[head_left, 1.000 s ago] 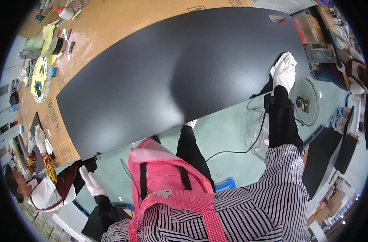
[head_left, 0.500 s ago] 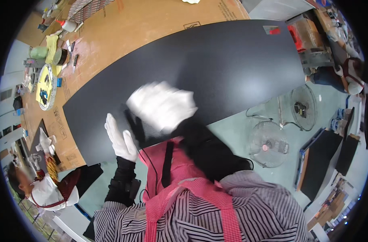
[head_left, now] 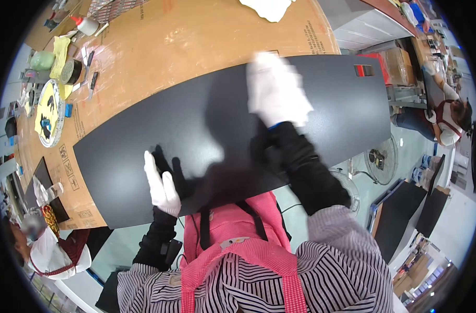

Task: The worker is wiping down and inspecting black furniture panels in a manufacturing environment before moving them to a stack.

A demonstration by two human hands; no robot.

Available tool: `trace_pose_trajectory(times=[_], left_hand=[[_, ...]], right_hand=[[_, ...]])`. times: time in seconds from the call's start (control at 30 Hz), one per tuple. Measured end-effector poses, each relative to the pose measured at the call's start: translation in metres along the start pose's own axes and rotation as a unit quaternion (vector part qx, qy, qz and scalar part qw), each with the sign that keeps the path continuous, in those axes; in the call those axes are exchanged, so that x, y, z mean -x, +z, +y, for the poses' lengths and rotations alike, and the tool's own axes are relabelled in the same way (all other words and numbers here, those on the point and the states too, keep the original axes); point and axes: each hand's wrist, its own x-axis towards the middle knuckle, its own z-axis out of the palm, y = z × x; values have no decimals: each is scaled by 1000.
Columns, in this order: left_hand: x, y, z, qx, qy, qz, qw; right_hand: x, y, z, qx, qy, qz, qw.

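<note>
A long, dark grey flat panel (head_left: pixel 144 135) lies across the table before me. My left hand (head_left: pixel 162 190), in a white glove, is at the panel's near left part, fingers stretched, holding nothing. Further out over the right half is my right hand (head_left: pixel 279 91), also gloved in white and smeared by motion. Under and around its fingers is what looks like a white cloth, hard to tell from the glove. A small red and grey piece (head_left: pixel 363 70) lies at the panel's far right corner.
Brown cardboard (head_left: pixel 196 41) covers the table, with a white cloth (head_left: pixel 269 8) at the far edge. A glue bottle (head_left: pixel 87 25), cutters (head_left: pixel 89 65) and a round tray (head_left: pixel 49 112) stand left. Fans (head_left: pixel 379 159) are at right. Co-workers are on both sides.
My right hand has swept away from me and rightward across the panel, from near my left hand. The left hand stays by the near edge. The view has shifted a little.
</note>
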Motion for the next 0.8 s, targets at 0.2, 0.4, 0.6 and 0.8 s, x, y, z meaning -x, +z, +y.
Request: trace_pose_trajectory(times=[0.2, 0.4, 0.6, 0.8], left_hand=[[-27, 15, -1, 492, -75, 96, 862], [-24, -39, -28, -52, -182, 247, 950], [-134, -172, -75, -170, -125, 227, 951], [-297, -176, -109, -345, -71, 158, 922]], right_hand=[[103, 11, -186, -308, -186, -208, 910], [46, -35, -157, -136, -304, -447, 830], [0, -13, -49, 44, -111, -191, 974], [53, 16, -2, 171, -144, -52, 973]])
